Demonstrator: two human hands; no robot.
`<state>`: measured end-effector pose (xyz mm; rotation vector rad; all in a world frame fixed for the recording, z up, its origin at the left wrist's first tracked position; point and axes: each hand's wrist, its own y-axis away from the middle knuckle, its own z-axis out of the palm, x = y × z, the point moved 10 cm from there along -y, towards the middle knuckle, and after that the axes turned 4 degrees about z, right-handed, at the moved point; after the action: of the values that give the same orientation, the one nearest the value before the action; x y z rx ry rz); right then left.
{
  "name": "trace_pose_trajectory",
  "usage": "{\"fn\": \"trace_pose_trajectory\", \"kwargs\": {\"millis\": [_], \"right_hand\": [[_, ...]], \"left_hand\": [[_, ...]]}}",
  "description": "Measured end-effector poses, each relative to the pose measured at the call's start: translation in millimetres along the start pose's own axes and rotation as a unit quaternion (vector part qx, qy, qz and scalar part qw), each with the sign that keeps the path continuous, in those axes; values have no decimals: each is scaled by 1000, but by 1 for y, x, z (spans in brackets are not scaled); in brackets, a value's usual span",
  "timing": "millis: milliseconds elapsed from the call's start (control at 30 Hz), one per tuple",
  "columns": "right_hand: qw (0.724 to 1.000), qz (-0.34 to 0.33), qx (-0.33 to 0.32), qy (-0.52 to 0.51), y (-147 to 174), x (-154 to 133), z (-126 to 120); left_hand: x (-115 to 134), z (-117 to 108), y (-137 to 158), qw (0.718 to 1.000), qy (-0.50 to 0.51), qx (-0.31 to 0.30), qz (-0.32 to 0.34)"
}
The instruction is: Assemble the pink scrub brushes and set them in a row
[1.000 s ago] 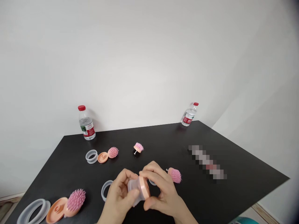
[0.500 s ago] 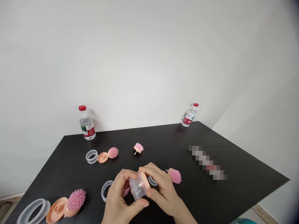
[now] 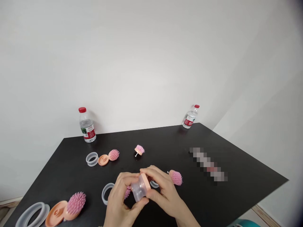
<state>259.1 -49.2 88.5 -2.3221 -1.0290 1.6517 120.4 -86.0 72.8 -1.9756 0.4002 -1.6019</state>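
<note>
Low over the near part of the table, my left hand (image 3: 119,200) grips a clear plastic waisted ring (image 3: 138,191) between thumb and fingers. My right hand (image 3: 163,190) is closed on the peach cap (image 3: 146,182) at the ring's right end. Cap and ring touch; whether they are locked together I cannot tell. Behind my left hand, a clear ring (image 3: 104,196) and pink bristles (image 3: 128,191) are partly covered. Another clear ring (image 3: 154,184) shows under my right hand, beside a pink-bristled brush head (image 3: 176,177).
Clear rings (image 3: 89,161), peach discs (image 3: 103,160) and pink brush heads (image 3: 114,154) lie in groups on the black table (image 3: 163,142). One brush head (image 3: 139,149) has a white stem. Water bottles (image 3: 88,130) (image 3: 190,118) stand by the wall. A blurred-out item (image 3: 208,165) lies right.
Both hands keep hold of the ring and cap, with the cap turned slightly. The whole view has shifted a little, so the table things appear slightly further left.
</note>
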Motion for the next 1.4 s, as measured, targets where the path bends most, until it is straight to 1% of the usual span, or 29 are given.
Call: {"fn": "trace_pose_trajectory", "kwargs": {"millis": [167, 333, 400, 467, 600, 667, 733, 833, 900, 967, 1033, 1067, 1133, 1200, 1267, 1333, 1400], "right_hand": [[999, 46, 0, -3, 3, 9, 3], [995, 95, 3, -10, 3, 15, 6], [993, 115, 3, -15, 2, 16, 6], [991, 135, 3, -4, 0, 19, 5], [985, 172, -3, 20, 1, 25, 0], [985, 168, -8, 27, 3, 23, -1], [988, 149, -24, 39, 4, 18, 0], [988, 134, -55, 48, 4, 10, 0], [989, 132, -47, 44, -3, 8, -9], [988, 140, -18, 65, -16, 13, -24], [976, 178, -2, 126, -33, 31, -36], [963, 214, -10, 166, -42, 46, -38], [945, 258, -33, 201, -61, 74, -36], [931, 284, -60, 221, -80, 100, -27], [919, 305, -89, 236, -94, 122, -14], [910, 319, -106, 245, -103, 138, -1], [908, 322, -111, 245, -109, 146, 9]], "left_hand": [[8, -1, 4, 994, -74, -1, 78], [19, 5, 3, 972, -159, -38, 170], [19, 7, 2, 966, -177, -45, 186], [17, 7, 0, 966, -183, -49, 174], [6, 10, -2, 976, -166, -76, 116], [2, 12, -1, 980, -155, -83, 90], [-2, 12, 1, 984, -143, -78, 67], [-5, 19, 3, 986, -132, -89, 49], [-2, 24, 4, 985, -129, -102, 50], [2, 27, 3, 986, -115, -106, 48], [7, 28, 2, 990, -83, -103, 46], [10, 28, 2, 992, -63, -99, 45], [12, 27, 3, 995, -17, -92, 40], [8, 29, 6, 994, 41, -98, 17], [-2, 32, 9, 988, 100, -113, -21], [-13, 34, 12, 980, 148, -116, -60], [-24, 35, 12, 970, 194, -108, -101]]}}
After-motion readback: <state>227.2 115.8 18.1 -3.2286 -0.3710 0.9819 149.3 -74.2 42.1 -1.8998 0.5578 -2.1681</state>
